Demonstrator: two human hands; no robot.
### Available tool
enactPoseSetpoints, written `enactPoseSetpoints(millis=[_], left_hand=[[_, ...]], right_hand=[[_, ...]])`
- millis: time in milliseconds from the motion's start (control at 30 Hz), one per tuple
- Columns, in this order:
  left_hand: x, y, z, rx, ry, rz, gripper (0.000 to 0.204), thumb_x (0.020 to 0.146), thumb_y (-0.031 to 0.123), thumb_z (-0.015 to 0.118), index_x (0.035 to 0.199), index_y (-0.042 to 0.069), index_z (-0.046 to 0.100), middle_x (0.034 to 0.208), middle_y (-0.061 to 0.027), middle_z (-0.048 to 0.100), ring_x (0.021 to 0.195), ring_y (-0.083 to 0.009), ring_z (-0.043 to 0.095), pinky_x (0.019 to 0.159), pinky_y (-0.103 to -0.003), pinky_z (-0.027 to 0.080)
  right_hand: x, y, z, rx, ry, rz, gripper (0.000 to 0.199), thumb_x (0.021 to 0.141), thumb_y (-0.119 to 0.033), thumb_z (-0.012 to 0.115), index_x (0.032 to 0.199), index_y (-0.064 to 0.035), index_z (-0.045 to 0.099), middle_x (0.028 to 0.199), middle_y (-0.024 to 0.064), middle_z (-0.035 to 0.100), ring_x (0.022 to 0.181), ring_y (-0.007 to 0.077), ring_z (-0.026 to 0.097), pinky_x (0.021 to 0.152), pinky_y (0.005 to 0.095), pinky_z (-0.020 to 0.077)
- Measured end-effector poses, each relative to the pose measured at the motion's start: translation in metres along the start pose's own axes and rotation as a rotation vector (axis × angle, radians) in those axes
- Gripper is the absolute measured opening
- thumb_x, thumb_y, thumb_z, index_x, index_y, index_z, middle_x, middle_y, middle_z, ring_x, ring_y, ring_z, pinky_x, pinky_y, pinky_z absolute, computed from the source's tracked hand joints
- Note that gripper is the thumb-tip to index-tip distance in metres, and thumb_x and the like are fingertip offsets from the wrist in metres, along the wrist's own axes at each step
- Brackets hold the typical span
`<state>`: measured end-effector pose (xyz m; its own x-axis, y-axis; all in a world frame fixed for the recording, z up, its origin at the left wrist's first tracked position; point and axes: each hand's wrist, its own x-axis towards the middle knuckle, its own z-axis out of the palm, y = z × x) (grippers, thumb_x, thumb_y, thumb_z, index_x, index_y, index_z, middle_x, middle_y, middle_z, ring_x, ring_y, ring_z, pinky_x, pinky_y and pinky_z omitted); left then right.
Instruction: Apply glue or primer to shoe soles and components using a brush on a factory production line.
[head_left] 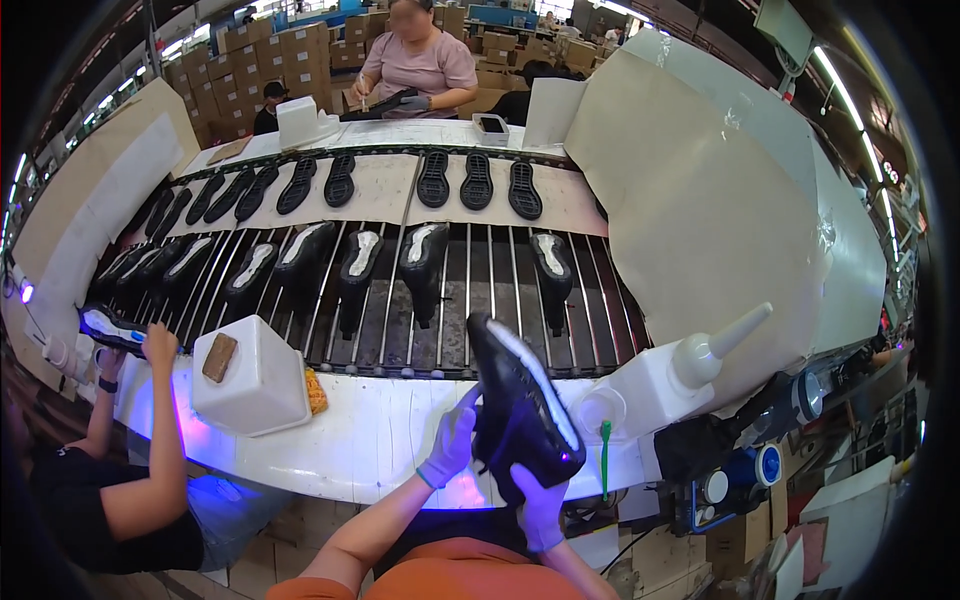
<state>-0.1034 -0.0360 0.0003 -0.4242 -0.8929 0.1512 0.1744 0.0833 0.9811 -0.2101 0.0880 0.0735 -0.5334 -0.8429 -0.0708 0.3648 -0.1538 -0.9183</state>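
Observation:
A black shoe upper (508, 420) is tilted in front of me above the near white ledge, its toe up and away. A pale white band runs along its bottom edge, facing right. My left hand (452, 440), in a light glove, grips it from the left side, with some fingers hidden behind it. Around its lower, ankle end closes my right hand (540, 508), gloved too. Beyond it, several more black uppers (424, 262) lie bottom-up with white undersides on the roller conveyor (480, 300). Black soles (477, 182) line the pale strip farther back.
On the ledge (330, 450) stand a white container (250, 385) with a brown block on top, and a white squeeze bottle (700, 358) beside a cup with a green-handled brush (605, 455). At left a co-worker (150, 470) handles another upper; another person (415, 65) works across the conveyor.

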Motion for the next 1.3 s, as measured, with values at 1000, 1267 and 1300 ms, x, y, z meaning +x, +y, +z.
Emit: enactPoseSetpoints(millis=[1000, 1267, 1300], left_hand=[[0.051, -0.031, -0.017, 0.531, 0.312, -0.069, 0.029, 0.092, 0.037, 0.055, 0.106, 0.015, 0.068, 0.070, -0.0095, 0.066, 0.062, -0.0228, 0.067, 0.060, -0.032, 0.051], [0.045, -0.031, -0.018, 0.563, 0.221, -0.051, 0.029, 0.092, 0.036, 0.057, 0.110, 0.016, 0.066, 0.070, -0.0094, 0.067, 0.063, -0.0236, 0.067, 0.058, -0.034, 0.050], [0.045, -0.031, -0.017, 0.559, 0.220, -0.062, 0.028, 0.092, 0.035, 0.057, 0.110, 0.015, 0.066, 0.068, -0.0087, 0.066, 0.062, -0.0225, 0.067, 0.057, -0.033, 0.050]], right_hand=[[0.149, 0.107, 0.024, -1.057, -0.433, -0.778, 0.023, 0.080, -0.012, 0.059, 0.099, -0.0001, 0.062, 0.100, 0.0163, 0.063, 0.100, 0.0331, 0.058, 0.096, 0.0428, 0.0409], [0.151, 0.107, 0.020, -0.991, -0.405, -0.864, 0.013, 0.071, -0.006, 0.059, 0.082, -0.0001, 0.062, 0.090, 0.0157, 0.062, 0.090, 0.0348, 0.057, 0.084, 0.0429, 0.0445], [0.151, 0.108, 0.020, -0.993, -0.405, -0.858, 0.012, 0.071, -0.006, 0.060, 0.082, -0.0001, 0.062, 0.090, 0.0156, 0.063, 0.089, 0.0345, 0.057, 0.084, 0.0429, 0.0446]])
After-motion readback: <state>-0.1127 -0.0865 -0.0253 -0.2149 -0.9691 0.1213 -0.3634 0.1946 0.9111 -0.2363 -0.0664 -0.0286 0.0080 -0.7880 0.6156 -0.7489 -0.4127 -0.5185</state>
